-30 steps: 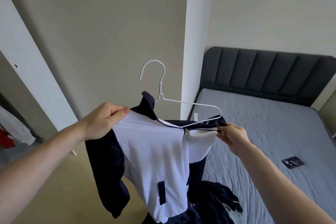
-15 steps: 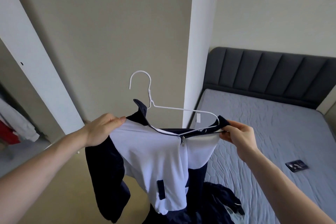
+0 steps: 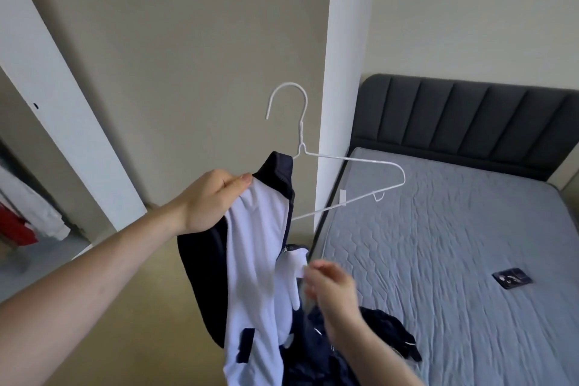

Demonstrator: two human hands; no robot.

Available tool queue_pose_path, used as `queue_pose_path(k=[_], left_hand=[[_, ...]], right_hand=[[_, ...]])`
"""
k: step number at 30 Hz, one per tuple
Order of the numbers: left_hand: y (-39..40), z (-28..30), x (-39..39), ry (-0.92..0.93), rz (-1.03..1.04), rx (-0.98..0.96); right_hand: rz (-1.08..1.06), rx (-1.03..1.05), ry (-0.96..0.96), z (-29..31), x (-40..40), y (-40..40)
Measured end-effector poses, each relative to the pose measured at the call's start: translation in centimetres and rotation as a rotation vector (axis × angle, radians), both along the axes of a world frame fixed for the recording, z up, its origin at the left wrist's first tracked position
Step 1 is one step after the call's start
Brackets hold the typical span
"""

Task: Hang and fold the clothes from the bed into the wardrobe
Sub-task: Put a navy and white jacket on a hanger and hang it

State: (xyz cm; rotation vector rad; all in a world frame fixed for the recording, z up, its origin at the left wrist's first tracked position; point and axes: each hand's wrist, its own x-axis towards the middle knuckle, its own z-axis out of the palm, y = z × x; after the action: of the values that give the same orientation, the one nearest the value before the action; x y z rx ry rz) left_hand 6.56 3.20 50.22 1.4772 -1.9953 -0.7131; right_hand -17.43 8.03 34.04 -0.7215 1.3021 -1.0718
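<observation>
A navy and white zip jacket (image 3: 253,260) hangs in front of me from a white wire hanger (image 3: 354,163). My left hand (image 3: 210,200) grips the jacket's left shoulder, with the hanger's left end hidden inside it. The hanger's right arm is bare and the jacket's right half droops down. My right hand (image 3: 332,291) is lower, blurred, with its fingertips at the edge of the drooping white panel; whether it holds the fabric is unclear.
A grey bed (image 3: 438,244) with a dark padded headboard (image 3: 470,122) fills the right side. Dark clothes (image 3: 385,332) lie on its near corner and a small dark packet (image 3: 511,278) farther right. White and red garments (image 3: 28,219) hang in the wardrobe opening at far left.
My right hand has left the jacket's right shoulder and dropped lower. That side slid off the hanger and now hangs loose. The left hand keeps its grip.
</observation>
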Motion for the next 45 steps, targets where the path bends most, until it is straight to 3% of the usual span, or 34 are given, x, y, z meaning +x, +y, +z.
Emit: queue_pose_path(k=[2, 4, 13, 22, 29, 32, 37, 42, 45], left_hand=[[0.1, 0.1, -0.6, -0.022, 0.003, -0.048], [0.3, 0.3, -0.8, -0.054, 0.000, -0.087], [2.2, 1.5, 0.5, -0.105, 0.010, -0.077], [2.4, 1.9, 1.7, -0.140, 0.037, -0.043], [1.9, 1.9, 2.2, -0.155, 0.100, -0.036], [2.0, 1.0, 1.9, -0.128, 0.118, -0.005], [2.4, 0.9, 2.0, -0.012, 0.096, 0.039], [1.9, 0.1, 1.8, -0.233, 0.346, -0.096], [1.2, 0.0, 1.4, -0.236, 0.364, -0.174]], right_hand=[[0.254, 0.111, -0.070, -0.9, 2.2, 1.0], [0.353, 0.133, -0.092, -1.1, 3.3, 0.7], [0.327, 0.150, -0.094, 0.8, 4.7, -1.9], [0.550, 0.120, -0.031, 1.3, 4.8, -3.5], [0.583, 0.173, 0.013, -0.5, 3.8, -2.2], [0.487, 0.190, 0.016, -0.7, 4.3, -1.6], [0.314, 0.001, -0.081, -1.4, 4.7, -0.5], [0.334, -0.237, 0.053, -1.7, 4.4, 0.3], [0.339, -0.167, 0.049, -1.9, 4.6, 0.7]])
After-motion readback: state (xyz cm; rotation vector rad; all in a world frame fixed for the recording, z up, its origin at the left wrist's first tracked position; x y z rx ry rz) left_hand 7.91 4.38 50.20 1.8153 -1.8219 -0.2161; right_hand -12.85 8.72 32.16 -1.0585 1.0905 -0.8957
